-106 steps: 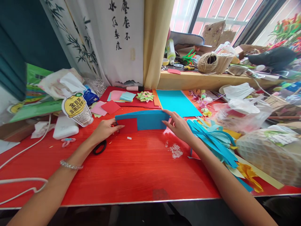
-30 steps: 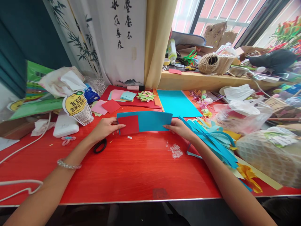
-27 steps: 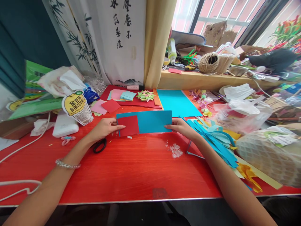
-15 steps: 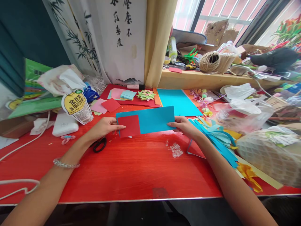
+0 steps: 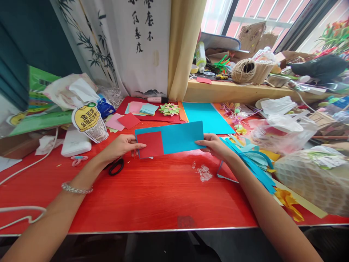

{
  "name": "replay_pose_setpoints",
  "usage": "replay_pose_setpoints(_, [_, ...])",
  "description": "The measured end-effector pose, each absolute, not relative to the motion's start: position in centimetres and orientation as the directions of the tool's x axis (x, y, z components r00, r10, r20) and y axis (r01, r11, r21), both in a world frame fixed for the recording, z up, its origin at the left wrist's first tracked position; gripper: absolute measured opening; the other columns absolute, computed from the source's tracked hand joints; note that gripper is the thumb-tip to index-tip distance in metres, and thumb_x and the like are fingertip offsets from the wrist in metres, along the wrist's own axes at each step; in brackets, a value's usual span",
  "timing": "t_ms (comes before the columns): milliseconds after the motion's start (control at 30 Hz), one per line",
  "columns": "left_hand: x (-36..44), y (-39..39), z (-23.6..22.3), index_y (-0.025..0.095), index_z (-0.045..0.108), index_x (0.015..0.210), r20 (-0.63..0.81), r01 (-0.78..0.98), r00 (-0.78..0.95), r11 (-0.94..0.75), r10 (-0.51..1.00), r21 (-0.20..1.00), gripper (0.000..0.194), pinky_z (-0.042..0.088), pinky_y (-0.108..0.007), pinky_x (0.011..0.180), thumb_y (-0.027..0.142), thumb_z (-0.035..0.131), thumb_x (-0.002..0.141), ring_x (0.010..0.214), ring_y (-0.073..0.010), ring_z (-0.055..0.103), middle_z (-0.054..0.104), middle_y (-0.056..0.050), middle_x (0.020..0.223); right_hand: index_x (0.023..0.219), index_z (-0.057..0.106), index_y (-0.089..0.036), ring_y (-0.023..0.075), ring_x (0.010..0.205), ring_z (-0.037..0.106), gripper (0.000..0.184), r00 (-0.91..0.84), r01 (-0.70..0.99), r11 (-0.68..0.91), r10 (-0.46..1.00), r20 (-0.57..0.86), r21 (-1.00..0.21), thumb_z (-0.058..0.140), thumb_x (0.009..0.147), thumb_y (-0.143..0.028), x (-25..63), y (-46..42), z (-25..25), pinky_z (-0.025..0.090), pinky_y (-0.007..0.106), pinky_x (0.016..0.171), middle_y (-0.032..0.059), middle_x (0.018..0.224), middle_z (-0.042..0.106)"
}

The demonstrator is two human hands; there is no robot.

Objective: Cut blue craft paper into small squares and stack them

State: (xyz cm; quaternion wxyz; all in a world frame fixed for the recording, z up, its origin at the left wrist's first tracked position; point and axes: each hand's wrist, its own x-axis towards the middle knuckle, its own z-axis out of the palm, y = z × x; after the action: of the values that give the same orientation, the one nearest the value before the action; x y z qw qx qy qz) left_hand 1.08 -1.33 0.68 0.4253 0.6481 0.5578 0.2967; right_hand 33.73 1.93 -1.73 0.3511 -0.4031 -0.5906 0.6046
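Note:
A long blue paper strip (image 5: 181,138) is held up above the red table between both hands. Against its left end lies a red paper square (image 5: 149,145). My left hand (image 5: 124,147) pinches the square and the strip together at their left edge, thumb in front. At the strip's right end, my right hand (image 5: 211,143) grips the blue paper between thumb and fingers. Below my left wrist, black scissors (image 5: 116,167) show one handle loop; their blades are hidden. A folded paper flower (image 5: 169,109) rests behind the strip.
Stacked small papers (image 5: 141,108) and a large blue sheet (image 5: 203,118) lie at the back of the red table (image 5: 152,200). Cut blue strips (image 5: 252,163) and a netted bundle (image 5: 313,182) crowd the right. A white box (image 5: 76,143) and a cable (image 5: 32,169) are at left.
Both hands keep their hold on the papers. The strip has shifted very slightly to the right and upward in view.

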Motion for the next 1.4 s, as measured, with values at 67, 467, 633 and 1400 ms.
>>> replay_pose_setpoints(67, [1.2,-1.4,0.8,0.016,0.062,0.070,-0.073,0.470,0.161,-0.011,0.984,0.882,0.021,0.035,-0.021,0.043,0.037,0.068,0.065,0.048,-0.0098,0.048,0.056,0.002,0.053,0.071,0.056,-0.015,0.0025,0.044,0.026,0.021,-0.434,0.028,-0.062,0.898,-0.068,-0.998,0.069,0.066,-0.031,33.7,2.0,-1.7,0.021,0.020,0.040,-0.0049,0.059,0.042])
replay_pose_setpoints(467, [1.1,-1.5,0.5,0.017,0.049,0.058,0.074,0.583,0.120,-0.131,0.990,0.802,0.032,0.025,-0.021,0.040,0.043,0.062,0.070,0.040,-0.0061,0.034,0.044,0.006,0.046,0.071,0.057,-0.018,0.0057,0.045,0.029,0.025,-0.414,0.229,0.063,0.909,-0.039,-0.971,0.066,0.068,-0.040,33.7,2.2,-2.2,0.022,0.023,0.044,-0.0049,0.055,0.042])
replay_pose_setpoints(633, [0.9,-1.2,-0.3,0.017,0.057,0.063,0.116,0.689,0.129,-0.174,0.985,0.704,0.032,0.033,-0.021,0.043,0.048,0.057,0.073,0.044,-0.0087,0.046,0.059,0.001,0.055,0.060,0.051,-0.017,0.0075,0.045,0.037,0.033,-0.407,0.406,0.209,0.913,0.029,-0.890,0.061,0.071,-0.046,33.3,2.2,-2.3,0.028,0.024,0.047,-0.0043,0.048,0.044])
replay_pose_setpoints(1400, [0.9,-1.1,-1.2,0.027,0.030,0.135,0.306,0.778,0.227,-0.361,0.925,0.514,0.062,0.045,-0.028,0.074,0.042,0.052,0.079,0.072,-0.0164,0.061,0.063,0.001,0.080,0.068,0.054,-0.016,0.0089,0.044,0.045,0.029,-0.404,0.434,0.246,0.913,0.057,-0.866,0.060,0.072,-0.045,33.1,2.1,-2.5,0.034,0.023,0.046,-0.0042,0.049,0.049])
